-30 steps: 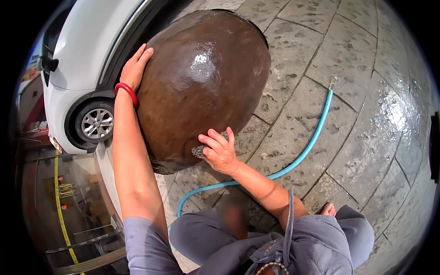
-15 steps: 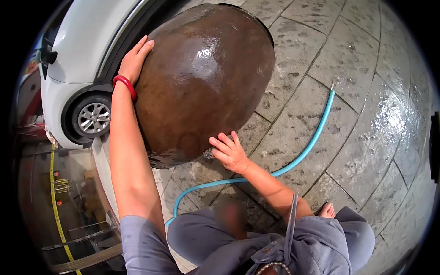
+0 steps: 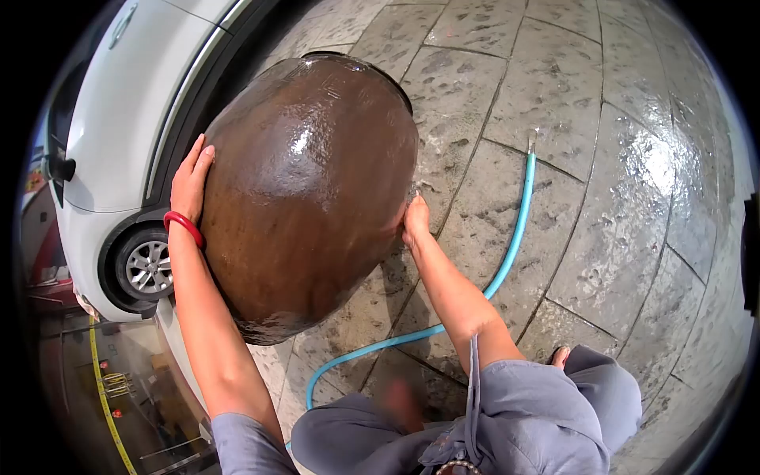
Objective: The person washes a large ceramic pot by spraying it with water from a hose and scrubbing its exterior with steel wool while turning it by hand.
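A big wet brown jar point(image 3: 309, 198) lies on its side on the paving, its dark rim at the top. My left hand point(image 3: 190, 179), with a red bangle at the wrist, rests flat against the jar's left side, fingers stretched out. On the jar's right side is my right hand point(image 3: 416, 218), touching the surface low down. Its fingers are partly hidden by the hand itself and the jar's curve, so their pose is unclear.
A light blue hose point(image 3: 514, 253) curves over the wet stone paving point(image 3: 546, 79), water at its end. Close on the left stands a white car point(image 3: 119, 134) with its wheel point(image 3: 149, 266). Bare feet show near the bottom; a glass surface point(image 3: 142, 396) is at lower left.
My right hand has gone from the air near the jar's lower end up to its right side. The view has shifted, so the jar appears lower and further left. My left hand stays on the jar.
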`<state>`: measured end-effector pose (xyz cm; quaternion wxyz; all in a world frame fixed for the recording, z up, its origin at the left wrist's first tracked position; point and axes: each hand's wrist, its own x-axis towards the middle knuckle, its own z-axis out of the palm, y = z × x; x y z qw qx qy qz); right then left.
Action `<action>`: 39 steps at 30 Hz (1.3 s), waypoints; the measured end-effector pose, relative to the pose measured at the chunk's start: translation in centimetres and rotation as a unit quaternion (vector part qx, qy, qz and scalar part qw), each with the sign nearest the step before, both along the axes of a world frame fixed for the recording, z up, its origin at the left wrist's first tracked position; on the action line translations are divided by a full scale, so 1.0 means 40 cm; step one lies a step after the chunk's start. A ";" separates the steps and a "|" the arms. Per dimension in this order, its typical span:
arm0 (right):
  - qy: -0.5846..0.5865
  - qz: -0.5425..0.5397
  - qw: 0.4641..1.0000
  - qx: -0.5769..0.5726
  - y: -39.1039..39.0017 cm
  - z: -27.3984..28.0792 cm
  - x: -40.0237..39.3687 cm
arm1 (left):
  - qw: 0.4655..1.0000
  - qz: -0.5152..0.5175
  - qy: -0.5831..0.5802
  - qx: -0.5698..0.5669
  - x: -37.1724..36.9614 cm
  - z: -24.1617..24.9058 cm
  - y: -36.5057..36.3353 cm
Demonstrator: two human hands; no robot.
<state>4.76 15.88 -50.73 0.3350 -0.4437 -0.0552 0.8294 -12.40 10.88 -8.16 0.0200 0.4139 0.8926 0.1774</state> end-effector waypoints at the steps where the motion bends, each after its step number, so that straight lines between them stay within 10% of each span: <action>1: 0.038 -0.011 0.999 -0.034 -0.045 0.060 0.031 | 1.000 0.005 -0.016 0.011 -0.001 -0.001 -0.003; 5: 0.048 -0.107 0.991 -0.060 -0.012 0.212 0.066 | 1.000 0.002 -0.004 0.016 0.008 -0.001 -0.021; 8: -0.187 -0.089 0.902 0.380 0.249 0.376 0.101 | 1.000 -0.005 -0.019 0.017 0.003 0.000 -0.029; 11: -0.244 -0.022 0.888 0.388 0.339 0.335 0.073 | 0.999 -0.008 -0.030 0.033 0.017 0.001 -0.033; 15: 0.001 0.107 0.994 0.031 0.098 -0.010 0.008 | 1.000 -0.013 0.026 -0.005 0.009 -0.003 -0.022; 17: -0.091 0.132 0.987 0.011 0.085 0.104 0.047 | 1.000 -0.008 0.012 0.001 0.014 -0.005 -0.023; 19: 0.079 -0.031 0.995 -0.055 0.132 0.125 0.045 | 1.000 -0.019 0.016 -0.006 0.022 -0.001 -0.035; 23: -0.161 -0.096 0.878 0.441 0.259 0.390 0.074 | 0.999 -0.022 -0.023 0.040 0.003 -0.007 -0.062; 25: -0.172 -0.103 0.854 0.480 0.254 0.371 0.060 | 0.998 -0.019 -0.042 0.041 -0.023 -0.006 -0.076; 28: -0.109 0.084 0.960 0.242 0.141 0.029 0.020 | 0.999 -0.027 -0.029 0.035 -0.034 -0.007 -0.087; 33: 0.031 0.001 0.993 0.116 0.116 0.104 0.032 | 0.998 -0.017 -0.054 0.037 -0.015 -0.004 -0.082; 35: 0.055 -0.076 0.957 0.276 0.217 0.269 0.049 | 0.996 -0.026 -0.061 0.053 -0.040 -0.013 -0.089; 39: -0.245 -0.082 0.693 0.673 0.203 0.533 0.071 | 0.997 -0.010 -0.052 0.049 -0.043 -0.002 -0.087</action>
